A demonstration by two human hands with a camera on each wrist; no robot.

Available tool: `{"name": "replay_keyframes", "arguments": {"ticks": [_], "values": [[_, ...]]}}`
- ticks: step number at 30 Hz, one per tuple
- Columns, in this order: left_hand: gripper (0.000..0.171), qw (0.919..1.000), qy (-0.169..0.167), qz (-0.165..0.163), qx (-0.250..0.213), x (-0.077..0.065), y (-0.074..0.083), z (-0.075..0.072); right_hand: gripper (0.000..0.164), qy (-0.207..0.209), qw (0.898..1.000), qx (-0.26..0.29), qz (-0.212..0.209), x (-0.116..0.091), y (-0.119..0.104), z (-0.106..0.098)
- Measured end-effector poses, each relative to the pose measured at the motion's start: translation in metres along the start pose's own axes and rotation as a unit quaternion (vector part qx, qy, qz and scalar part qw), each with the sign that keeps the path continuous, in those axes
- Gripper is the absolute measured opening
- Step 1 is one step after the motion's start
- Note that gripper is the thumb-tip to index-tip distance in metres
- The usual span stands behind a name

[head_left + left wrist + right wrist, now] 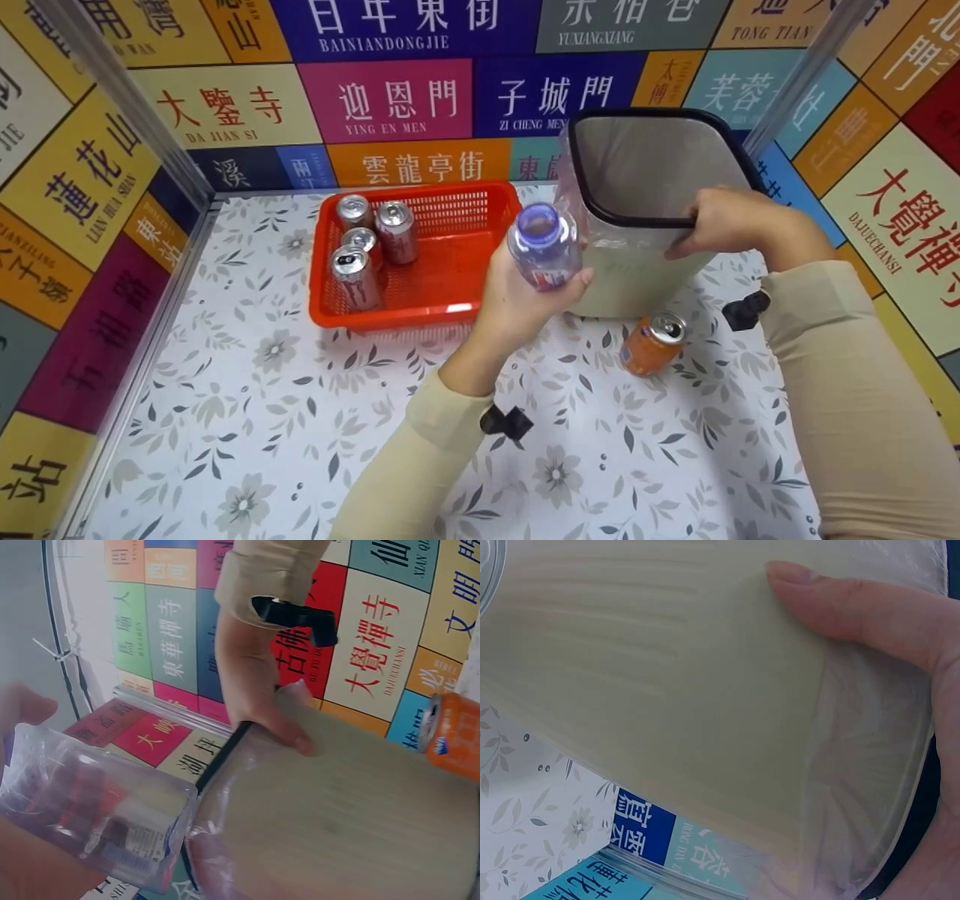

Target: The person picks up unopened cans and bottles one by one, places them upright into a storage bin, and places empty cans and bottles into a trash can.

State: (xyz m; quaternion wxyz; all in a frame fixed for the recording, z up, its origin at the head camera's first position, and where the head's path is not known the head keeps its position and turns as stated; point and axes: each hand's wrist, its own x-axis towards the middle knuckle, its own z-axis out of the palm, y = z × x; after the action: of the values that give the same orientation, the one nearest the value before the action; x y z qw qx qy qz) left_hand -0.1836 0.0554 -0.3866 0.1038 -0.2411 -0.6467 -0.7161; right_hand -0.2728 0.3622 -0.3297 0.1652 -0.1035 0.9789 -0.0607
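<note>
My left hand (517, 300) grips a clear plastic bottle (551, 259) with a purple neck, mouth up and uncapped, held above the table beside a trash bin. The left wrist view shows the bottle (112, 802) with a printed label on its side. My right hand (731, 221) holds the near right rim of the trash bin (622, 277), fingers inside and thumb on the outer wall. The bin is pale, with a black rim and a clear liner bag folded over its edge. In the right wrist view the thumb (855, 607) presses on the bin wall.
A red plastic basket (450, 281) stands left of the bin, with several cans (358, 277) upright in its left end. An orange can (654, 345) stands on the floral tablecloth (262, 420) in front of the bin. Sign-patterned walls enclose the table.
</note>
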Motion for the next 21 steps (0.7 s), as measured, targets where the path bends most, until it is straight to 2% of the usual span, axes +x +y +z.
{"name": "replay_keyframes", "arguments": {"ticks": [2, 5, 9, 12, 16, 21], "values": [[0.061, 0.9999, 0.013, 0.000, 0.003, 0.007, 0.006, 0.001, 0.045, -0.001, 1.000, -0.002, 0.000, 0.000, 0.001, 0.000], [0.058, 0.9995, 0.016, 0.007, -0.025, 0.017, 0.012, 0.003, 0.046, -0.001, 1.000, -0.001, -0.002, 0.000, 0.001, 0.000], [0.057, 0.9977, 0.010, 0.022, -0.064, 0.032, 0.017, 0.009, 0.043, 0.003, 1.000, -0.003, -0.003, 0.000, 0.001, 0.001], [0.056, 0.9975, 0.005, 0.029, -0.064, 0.045, 0.022, 0.014, 0.041, 0.006, 1.000, -0.002, -0.005, 0.001, 0.001, 0.002], [0.056, 0.9975, -0.004, 0.021, -0.068, 0.066, 0.029, 0.020, 0.043, 0.005, 1.000, 0.005, -0.002, -0.001, 0.001, 0.002], [0.058, 0.9928, -0.001, 0.004, -0.120, 0.094, 0.030, 0.030, 0.044, 0.000, 1.000, 0.007, -0.001, -0.001, 0.001, 0.002]]}}
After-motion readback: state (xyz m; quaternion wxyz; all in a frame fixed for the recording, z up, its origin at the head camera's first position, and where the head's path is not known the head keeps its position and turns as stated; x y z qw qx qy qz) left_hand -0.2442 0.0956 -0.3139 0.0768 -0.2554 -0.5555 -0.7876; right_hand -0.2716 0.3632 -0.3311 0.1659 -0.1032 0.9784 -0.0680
